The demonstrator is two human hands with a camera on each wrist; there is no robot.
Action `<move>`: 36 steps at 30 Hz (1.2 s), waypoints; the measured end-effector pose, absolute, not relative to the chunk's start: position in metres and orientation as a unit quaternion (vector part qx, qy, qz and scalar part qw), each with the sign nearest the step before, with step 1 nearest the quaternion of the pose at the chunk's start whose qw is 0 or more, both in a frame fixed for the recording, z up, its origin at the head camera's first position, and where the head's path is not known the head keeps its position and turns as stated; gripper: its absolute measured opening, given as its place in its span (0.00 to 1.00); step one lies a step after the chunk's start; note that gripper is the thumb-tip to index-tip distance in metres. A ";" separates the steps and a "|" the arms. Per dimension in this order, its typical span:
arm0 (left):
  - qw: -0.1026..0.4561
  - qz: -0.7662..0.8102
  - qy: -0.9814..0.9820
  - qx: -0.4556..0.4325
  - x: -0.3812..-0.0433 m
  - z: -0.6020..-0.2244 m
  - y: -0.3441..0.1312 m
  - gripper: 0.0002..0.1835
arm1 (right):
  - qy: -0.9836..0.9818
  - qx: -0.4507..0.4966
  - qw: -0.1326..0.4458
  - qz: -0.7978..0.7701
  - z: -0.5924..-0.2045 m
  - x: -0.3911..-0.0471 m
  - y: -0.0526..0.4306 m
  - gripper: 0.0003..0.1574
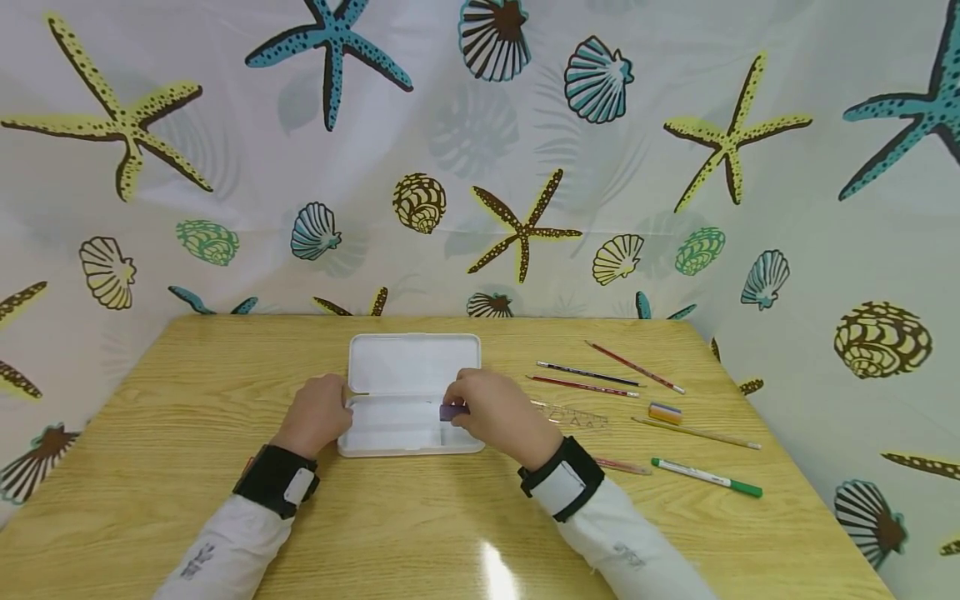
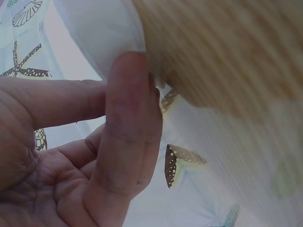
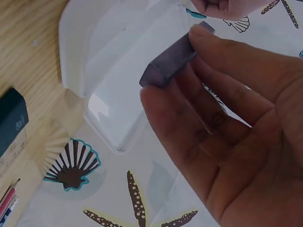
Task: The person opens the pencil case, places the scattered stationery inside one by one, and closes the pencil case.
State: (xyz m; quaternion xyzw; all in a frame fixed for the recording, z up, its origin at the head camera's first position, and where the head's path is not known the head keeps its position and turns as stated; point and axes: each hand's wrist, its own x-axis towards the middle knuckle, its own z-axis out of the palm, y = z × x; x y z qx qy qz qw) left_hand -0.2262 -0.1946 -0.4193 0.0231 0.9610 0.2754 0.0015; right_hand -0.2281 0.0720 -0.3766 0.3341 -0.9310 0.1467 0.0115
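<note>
A white pencil case (image 1: 397, 423) lies opened out on the table, its lid (image 1: 414, 364) tilted back on the far side. My left hand (image 1: 315, 412) pinches the case's left end; in the left wrist view, the thumb and fingers (image 2: 125, 109) meet at its white edge. Over the case's right part, my right hand (image 1: 506, 412) holds a small purple block (image 1: 452, 412), possibly an eraser. The right wrist view shows this purple block (image 3: 173, 59) between the thumb and fingertips, above the case. A small divider stands near the case's right end.
Right of the case lie several pencils (image 1: 585, 386), a clear ruler (image 1: 573, 415), an orange-and-blue eraser (image 1: 665, 412) and a green-capped marker (image 1: 705, 477). A dark green block (image 3: 12, 120) shows in the right wrist view. Patterned cloth hangs behind the table (image 1: 225, 358).
</note>
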 end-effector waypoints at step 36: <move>-0.003 0.277 0.960 0.031 -0.228 -0.422 -0.196 0.06 | -0.931 0.342 -0.047 0.121 -0.394 -0.226 0.069 0.06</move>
